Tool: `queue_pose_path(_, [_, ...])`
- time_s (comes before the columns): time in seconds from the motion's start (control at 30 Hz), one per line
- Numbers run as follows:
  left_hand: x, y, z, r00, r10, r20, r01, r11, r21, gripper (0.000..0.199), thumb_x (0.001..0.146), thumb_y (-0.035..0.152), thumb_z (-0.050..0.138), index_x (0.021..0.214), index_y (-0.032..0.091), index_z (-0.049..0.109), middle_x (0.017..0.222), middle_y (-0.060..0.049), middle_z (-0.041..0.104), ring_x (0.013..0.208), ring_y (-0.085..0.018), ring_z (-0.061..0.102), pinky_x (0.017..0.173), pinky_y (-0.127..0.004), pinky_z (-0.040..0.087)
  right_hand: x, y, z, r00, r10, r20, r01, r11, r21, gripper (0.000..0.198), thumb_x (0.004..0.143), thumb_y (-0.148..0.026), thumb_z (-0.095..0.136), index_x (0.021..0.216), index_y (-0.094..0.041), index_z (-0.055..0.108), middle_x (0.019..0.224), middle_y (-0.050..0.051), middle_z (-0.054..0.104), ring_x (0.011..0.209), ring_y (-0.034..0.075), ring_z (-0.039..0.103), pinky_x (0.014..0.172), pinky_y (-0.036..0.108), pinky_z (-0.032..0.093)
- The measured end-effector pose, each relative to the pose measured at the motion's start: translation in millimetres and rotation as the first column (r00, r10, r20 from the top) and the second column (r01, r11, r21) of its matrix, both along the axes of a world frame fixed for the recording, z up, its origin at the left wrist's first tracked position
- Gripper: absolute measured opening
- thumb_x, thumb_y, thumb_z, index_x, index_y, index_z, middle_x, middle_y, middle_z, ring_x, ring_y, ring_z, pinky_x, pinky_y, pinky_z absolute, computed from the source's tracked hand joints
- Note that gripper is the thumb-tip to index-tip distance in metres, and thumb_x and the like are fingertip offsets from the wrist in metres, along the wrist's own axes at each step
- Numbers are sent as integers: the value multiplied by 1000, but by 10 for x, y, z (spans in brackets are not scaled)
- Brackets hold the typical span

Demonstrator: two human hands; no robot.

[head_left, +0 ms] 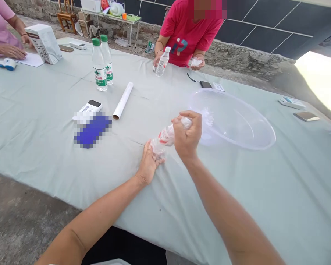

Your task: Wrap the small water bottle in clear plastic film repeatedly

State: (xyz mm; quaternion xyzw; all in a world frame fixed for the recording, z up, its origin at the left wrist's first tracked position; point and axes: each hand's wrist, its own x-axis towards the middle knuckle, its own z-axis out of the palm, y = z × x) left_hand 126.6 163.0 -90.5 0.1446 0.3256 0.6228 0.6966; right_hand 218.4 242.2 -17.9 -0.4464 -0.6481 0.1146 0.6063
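Note:
A clear plastic bottle (167, 136) with a red-and-white label is tilted between my hands over the table. My left hand (149, 162) wraps around its lower end, near the cloth. My right hand (188, 134) is closed around the upper end, with clear, whitish material showing between the fingers; the bottle's mouth is hidden. Just beyond my right hand lies a wide translucent plastic basin (253, 134), tipped in view, with a clump of white shreds (207, 117) at its near left side.
Across the table, a person in a red shirt (182, 36) holds a bottle (162, 63) and white pieces (196, 62). Two green-capped bottles (99, 73), a white roll (123, 100), phones and a white box (44, 44) lie or stand around. Another person's hand (15, 51) rests at far left.

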Motion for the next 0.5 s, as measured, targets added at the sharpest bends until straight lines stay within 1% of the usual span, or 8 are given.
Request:
queue_pose_path(0.07, [17,-16,-7,999,-23,-41,23,1000,-12,68,80,51,75,139,33,46,137,-10,54,118,-24,62,89,-35,55,34,446,-23,1000,-14,4,14,999,-36,16,89,-30,56,103,-23,54,89,1,59,84,19,62,87,44,52])
queue_pose_path(0.13, [26,-28,-11,993,-56,-103,55,998,-17,72,79,42,78,141,29,44,135,-14,52,118,-25,62,92,-36,55,52,875,-33,998,-47,37,48,998,-32,17,88,-29,57,103,-21,54,88,0,57,86,19,61,92,46,48])
queue_pose_path(0.2, [29,-30,-15,985,-90,-149,88,996,-19,69,80,32,77,140,26,45,131,-15,51,115,-25,63,90,-36,55,65,1251,-7,992,-79,98,81,997,-18,18,87,-24,57,104,-21,54,91,1,58,93,20,61,98,47,45])
queue_pose_path(0.27, [35,-22,-22,980,-104,-172,100,995,-29,62,82,26,72,138,24,46,127,-14,52,110,-23,63,88,-35,55,68,1554,52,979,-144,143,147,989,-7,21,86,-16,57,106,-20,52,99,4,60,102,20,60,102,45,42])
queue_pose_path(0.33, [45,-9,-34,979,-108,-172,102,994,-41,58,83,22,67,137,22,46,123,-12,52,106,-21,63,85,-34,55,53,1783,117,959,-233,159,237,971,-8,24,85,-10,56,108,-18,51,109,8,62,109,21,59,105,41,39])
queue_pose_path(0.4, [55,5,-48,983,-107,-152,101,994,-49,57,84,20,64,137,21,44,120,-11,52,104,-20,63,83,-34,55,19,1944,155,939,-295,176,307,950,-48,28,85,-8,56,111,-16,50,118,12,62,115,22,57,107,39,37])
queue_pose_path(0.5, [59,22,-62,988,-106,-114,99,993,-59,57,83,18,63,137,20,44,118,-11,52,102,-20,63,81,-33,55,-36,2070,159,920,-297,257,346,922,-171,33,85,-8,59,116,-16,50,125,13,62,118,22,56,106,37,36])
